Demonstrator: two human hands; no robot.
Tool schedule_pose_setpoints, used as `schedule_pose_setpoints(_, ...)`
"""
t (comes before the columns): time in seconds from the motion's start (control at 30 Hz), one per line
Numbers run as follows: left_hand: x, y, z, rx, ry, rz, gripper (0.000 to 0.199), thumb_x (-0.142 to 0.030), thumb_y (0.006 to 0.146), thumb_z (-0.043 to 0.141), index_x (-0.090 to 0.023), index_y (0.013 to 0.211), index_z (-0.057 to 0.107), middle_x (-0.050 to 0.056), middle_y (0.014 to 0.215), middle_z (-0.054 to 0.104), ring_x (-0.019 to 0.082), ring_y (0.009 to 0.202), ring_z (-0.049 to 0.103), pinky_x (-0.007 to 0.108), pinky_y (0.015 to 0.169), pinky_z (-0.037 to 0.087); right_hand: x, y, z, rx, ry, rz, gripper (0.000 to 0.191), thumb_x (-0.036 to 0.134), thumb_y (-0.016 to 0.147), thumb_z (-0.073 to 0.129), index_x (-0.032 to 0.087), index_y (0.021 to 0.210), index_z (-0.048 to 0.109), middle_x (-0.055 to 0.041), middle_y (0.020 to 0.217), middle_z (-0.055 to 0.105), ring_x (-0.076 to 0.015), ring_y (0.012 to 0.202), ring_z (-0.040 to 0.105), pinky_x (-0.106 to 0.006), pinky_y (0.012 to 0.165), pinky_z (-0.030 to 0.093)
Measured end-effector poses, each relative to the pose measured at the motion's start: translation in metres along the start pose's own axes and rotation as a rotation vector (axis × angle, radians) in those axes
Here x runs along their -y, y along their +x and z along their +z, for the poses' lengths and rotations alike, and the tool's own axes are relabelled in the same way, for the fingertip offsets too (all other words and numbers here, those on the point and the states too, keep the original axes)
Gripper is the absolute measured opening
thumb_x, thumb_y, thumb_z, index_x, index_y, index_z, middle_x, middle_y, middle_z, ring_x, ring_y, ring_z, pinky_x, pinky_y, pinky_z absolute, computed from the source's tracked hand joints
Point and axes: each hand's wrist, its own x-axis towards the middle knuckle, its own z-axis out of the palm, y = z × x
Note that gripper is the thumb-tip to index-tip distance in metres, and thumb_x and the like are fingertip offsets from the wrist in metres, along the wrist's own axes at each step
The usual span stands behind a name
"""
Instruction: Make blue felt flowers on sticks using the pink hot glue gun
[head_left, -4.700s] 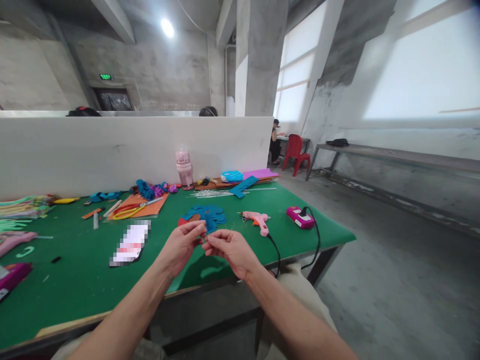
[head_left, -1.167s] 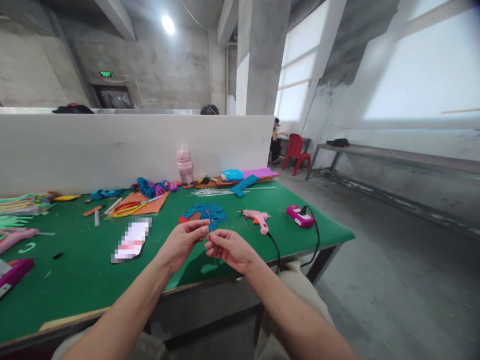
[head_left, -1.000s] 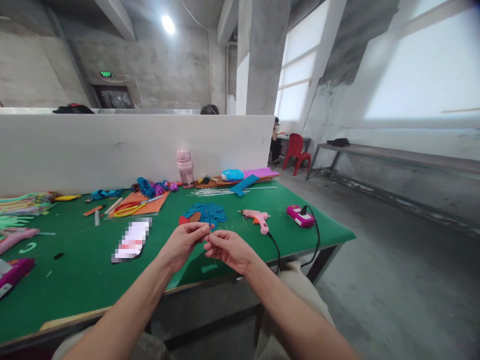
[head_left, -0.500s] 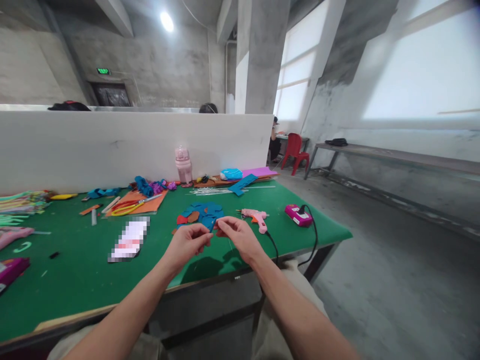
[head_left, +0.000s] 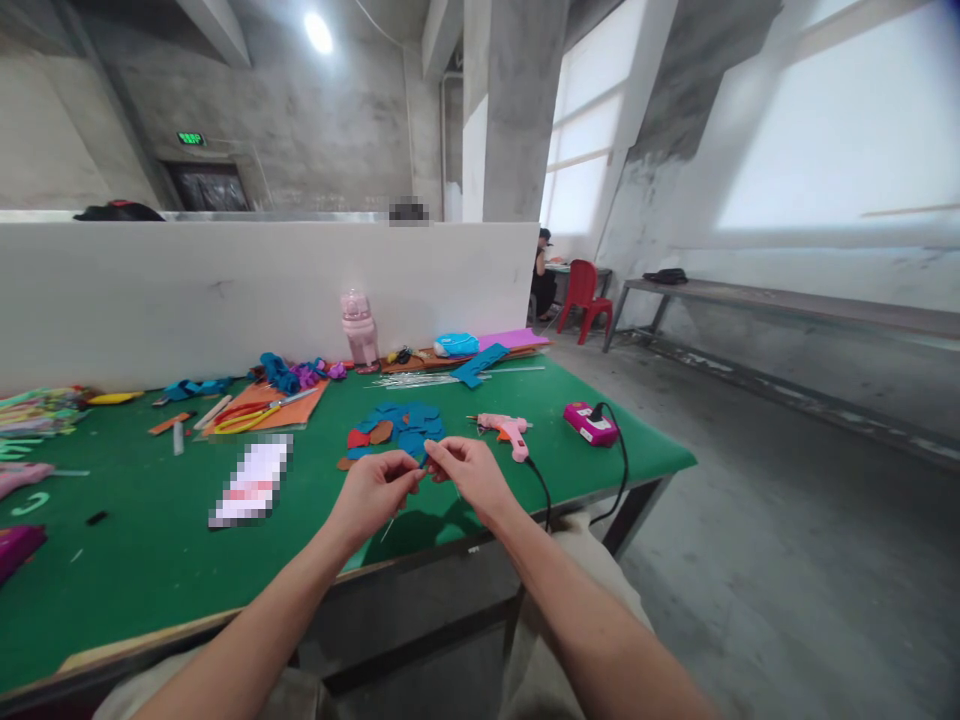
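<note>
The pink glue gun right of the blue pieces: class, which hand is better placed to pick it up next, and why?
Probably the right hand: it is nearer the pink glue gun, whose handle is on the near side. The left hand is farther off. Both hands look occupied, though.

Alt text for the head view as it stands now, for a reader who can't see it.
A person's left hand and right hand pinch a small blue piece above a green table, near a pile of mostly blue cut pieces. A pink glue gun and a magenta box lie to the right; a pink bottle stands behind, by a white partition.
</note>
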Motion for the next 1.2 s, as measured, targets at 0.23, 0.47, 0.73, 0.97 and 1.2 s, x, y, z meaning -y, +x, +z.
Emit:
schedule_pose_setpoints(0.23,0.002,-0.001,0.0,0.004,0.07,0.014,0.018,-0.031,0.07,0.053,-0.017,0.059,0.056,-0.003,0.048,0.051,0.009,0.038,0.044,0.02,0.038,0.032,0.0,0.0,-0.002,-0.054,-0.282,-0.138,0.036,0.049,0.068,0.058,0.016,0.054,0.054,0.0035,0.049,0.048,-0.0088,0.049,0.042,-0.021,0.048,0.03)
schedule_pose_setpoints(0.47,0.002,0.0,0.001,0.013,0.16,0.045,0.017,-0.028,0.07,0.051,-0.016,0.059,0.057,-0.004,0.048,0.051,0.008,0.04,0.044,0.019,0.041,0.032,-0.003,0.0,-0.002,-0.032,-0.223,-0.024,0.041,0.053,0.072,0.052,0.015,0.057,0.058,0.001,0.05,0.055,-0.0087,0.046,0.048,-0.02,0.047,0.034)
schedule_pose_setpoints(0.73,0.002,-0.001,-0.001,0.134,-0.287,-0.165,0.023,-0.036,0.068,0.06,-0.014,0.064,0.055,-0.002,0.053,0.054,0.006,0.038,0.04,0.018,0.035,0.031,0.007,0.002,-0.006,0.021,0.325,0.256,0.055,0.063,0.073,0.04,0.012,0.07,0.062,-0.0034,0.062,0.059,-0.0084,0.05,0.05,-0.023,0.056,0.041)
schedule_pose_setpoints(0.97,0.002,0.0,-0.004,0.157,-0.442,-0.206,0.023,-0.035,0.068,0.062,-0.013,0.068,0.057,-0.001,0.056,0.054,0.004,0.039,0.04,0.016,0.035,0.03,0.01,-0.003,-0.001,0.153,0.293,0.107,0.027,0.037,0.06,0.069,0.014,0.075,0.066,-0.0001,0.069,0.061,-0.0087,0.061,0.051,-0.024,0.064,0.041)
schedule_pose_setpoints(1.2,0.004,0.0,-0.002,0.165,-0.467,-0.194,0.023,-0.035,0.068,0.063,-0.013,0.07,0.058,-0.001,0.057,0.055,0.005,0.04,0.042,0.017,0.037,0.032,0.009,-0.002,0.001,0.072,0.322,0.113,0.021,0.032,0.057,0.071,0.013,0.066,0.065,0.0012,0.063,0.06,-0.0088,0.059,0.051,-0.024,0.062,0.041)
